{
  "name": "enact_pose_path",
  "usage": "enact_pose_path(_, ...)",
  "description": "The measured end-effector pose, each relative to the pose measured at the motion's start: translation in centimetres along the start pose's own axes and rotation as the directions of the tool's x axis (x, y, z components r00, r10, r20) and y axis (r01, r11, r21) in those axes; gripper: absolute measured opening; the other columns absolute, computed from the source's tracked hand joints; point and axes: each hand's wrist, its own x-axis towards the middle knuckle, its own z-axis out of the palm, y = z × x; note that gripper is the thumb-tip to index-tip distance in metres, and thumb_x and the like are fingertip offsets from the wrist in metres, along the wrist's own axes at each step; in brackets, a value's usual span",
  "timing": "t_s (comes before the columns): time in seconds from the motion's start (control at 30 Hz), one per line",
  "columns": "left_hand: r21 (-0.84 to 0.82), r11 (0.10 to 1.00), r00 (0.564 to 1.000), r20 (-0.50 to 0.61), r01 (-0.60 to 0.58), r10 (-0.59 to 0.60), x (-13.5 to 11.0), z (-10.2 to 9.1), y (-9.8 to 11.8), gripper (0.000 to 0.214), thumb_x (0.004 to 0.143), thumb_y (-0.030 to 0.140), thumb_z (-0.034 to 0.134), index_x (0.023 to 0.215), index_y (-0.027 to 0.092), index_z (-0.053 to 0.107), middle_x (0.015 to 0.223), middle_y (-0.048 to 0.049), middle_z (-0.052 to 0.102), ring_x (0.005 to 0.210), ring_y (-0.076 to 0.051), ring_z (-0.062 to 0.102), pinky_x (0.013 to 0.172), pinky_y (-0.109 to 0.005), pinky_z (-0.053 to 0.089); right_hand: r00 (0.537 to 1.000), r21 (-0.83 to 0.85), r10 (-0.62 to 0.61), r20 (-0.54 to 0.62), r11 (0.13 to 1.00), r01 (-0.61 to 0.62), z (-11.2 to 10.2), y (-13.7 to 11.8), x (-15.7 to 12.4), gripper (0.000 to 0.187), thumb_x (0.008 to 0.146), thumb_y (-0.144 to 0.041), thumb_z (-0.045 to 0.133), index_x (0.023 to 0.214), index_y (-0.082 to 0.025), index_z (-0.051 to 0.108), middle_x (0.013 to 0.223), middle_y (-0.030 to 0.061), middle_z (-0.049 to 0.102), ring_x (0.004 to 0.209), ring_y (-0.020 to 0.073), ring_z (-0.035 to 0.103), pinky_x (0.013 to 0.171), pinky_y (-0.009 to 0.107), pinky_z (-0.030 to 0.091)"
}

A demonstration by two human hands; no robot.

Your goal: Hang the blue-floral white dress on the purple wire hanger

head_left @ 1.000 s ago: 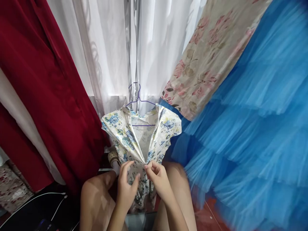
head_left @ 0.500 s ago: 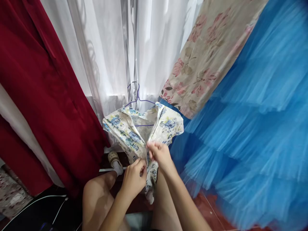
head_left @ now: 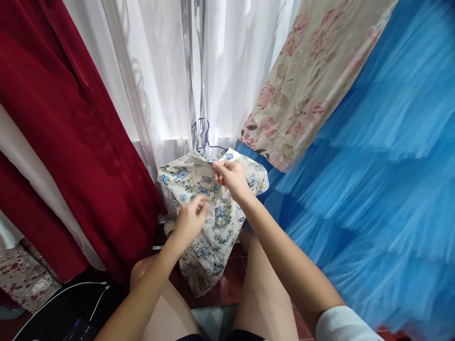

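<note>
Hands of ours meet on a small floral dress (head_left: pixel 213 222) that hangs from a purple wire hanger (head_left: pixel 206 137) against the white curtain (head_left: pixel 159 71). Our right hand (head_left: pixel 231 176) is up at the neckline, its grip pinching the cloth near the top edge just below the hanger hook. Our left hand (head_left: pixel 190 220) sits lower, in front of the dress's middle; its fingers are loosely curled and blurred, so we cannot tell whether its grip has closed on the fabric. The dress, cream with blue flowers, droops down between our bare knees toward the reddish floor.

To our left hangs a deep red garment (head_left: pixel 60 118), touching the curtain's edge. To our right a beige cloth with pink flowers (head_left: pixel 305 90) overlaps a big blue tulle skirt (head_left: pixel 384 180), whose layers reach just beside the dress. White cables (head_left: pixel 95 303) lie on a dark surface at lower left.
</note>
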Motion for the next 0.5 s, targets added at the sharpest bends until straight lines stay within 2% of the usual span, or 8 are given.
enact_pose_path(0.07, -0.05, 0.997, 0.987, -0.154, -0.051, 0.042, 3.6, -2.1, 0.5, 0.034, 0.097, 0.029, 0.045, 0.129, 0.022, 0.054, 0.081, -0.0004, 0.065, 0.068, -0.014, 0.061, 0.069, -0.025, 0.047, 0.999, -0.05, -0.016, 0.029, 0.999, 0.017, -0.3, 0.1, -0.5, 0.031, 0.082, -0.045, 0.065, 0.071, -0.017, 0.058, 0.047, -0.0027, 0.056, 0.038, 0.0073, 0.042, 0.041, 0.02, 0.031)
enact_pose_path(0.1, -0.036, 0.994, 0.982, -0.163, -0.105, 0.098, 5.3, -2.9, 0.9, 0.035, 0.098, 0.03, 0.045, 0.13, 0.022, 0.054, 0.083, -0.0008, 0.065, 0.07, -0.014, 0.061, 0.069, -0.025, 0.047, 0.999, -0.075, -0.028, 0.046, 0.997, 0.032, -0.4, 0.2, -0.6, 0.031, 0.083, -0.045, 0.063, 0.072, -0.017, 0.058, 0.047, -0.0026, 0.056, 0.038, 0.0074, 0.042, 0.042, 0.021, 0.032)
enact_pose_path(0.2, 0.062, 0.964, 0.96, -0.095, -0.259, 0.264, 9.1, -3.9, 2.0, 0.023, 0.096, 0.03, 0.049, 0.106, 0.019, 0.067, 0.089, -0.0027, 0.069, 0.079, -0.016, 0.063, 0.073, -0.025, 0.046, 0.995, -0.149, -0.065, 0.07, 0.986, 0.075, -0.5, 0.4, -0.6, 0.03, 0.086, -0.045, 0.059, 0.074, -0.018, 0.056, 0.05, -0.0021, 0.057, 0.041, 0.0085, 0.044, 0.045, 0.022, 0.034)
enact_pose_path(0.27, 0.097, 0.949, 0.943, -0.12, -0.301, 0.311, 10.1, -3.7, 2.6, 0.021, 0.095, 0.029, 0.051, 0.093, 0.017, 0.068, 0.087, -0.0029, 0.069, 0.08, -0.016, 0.063, 0.074, -0.025, 0.045, 0.993, -0.226, -0.115, 0.038, 0.967, 0.121, -0.5, 1.1, -0.4, 0.028, 0.088, -0.042, 0.056, 0.073, -0.019, 0.053, 0.05, -0.0022, 0.057, 0.043, 0.0099, 0.046, 0.047, 0.023, 0.035)
enact_pose_path(0.33, 0.089, 0.954, 0.929, -0.219, -0.286, 0.299, 10.6, -3.7, 2.5, 0.022, 0.096, 0.03, 0.051, 0.092, 0.016, 0.067, 0.082, -0.0021, 0.067, 0.077, -0.015, 0.063, 0.072, -0.024, 0.044, 0.987, -0.334, -0.159, -0.007, 0.931, 0.148, -0.6, 2.1, -0.5, 0.024, 0.087, -0.038, 0.055, 0.072, -0.02, 0.052, 0.051, -0.0022, 0.055, 0.047, 0.0116, 0.048, 0.049, 0.023, 0.035)
enact_pose_path(0.4, 0.039, 0.971, 0.903, -0.358, -0.238, 0.236, 11.2, -4.4, 1.2, 0.024, 0.097, 0.033, 0.049, 0.094, 0.015, 0.065, 0.079, -0.0016, 0.066, 0.075, -0.014, 0.062, 0.07, -0.022, 0.044, 0.987, -0.431, -0.16, -0.02, 0.892, 0.136, -0.8, 3.4, -0.8, 0.021, 0.085, -0.034, 0.055, 0.069, -0.02, 0.052, 0.052, -0.0018, 0.055, 0.049, 0.0126, 0.049, 0.05, 0.024, 0.035)
enact_pose_path(0.5, -0.066, 0.99, 0.836, -0.545, -0.128, 0.071, 12.5, -7.1, -3.0, 0.027, 0.095, 0.034, 0.048, 0.092, 0.012, 0.063, 0.081, -0.0029, 0.065, 0.076, -0.014, 0.061, 0.069, -0.022, 0.044, 0.993, -0.48, -0.115, 0.005, 0.871, 0.103, -1.6, 4.7, -2.1, 0.021, 0.08, -0.028, 0.056, 0.062, -0.02, 0.049, 0.052, -0.0017, 0.054, 0.049, 0.012, 0.048, 0.049, 0.023, 0.033)
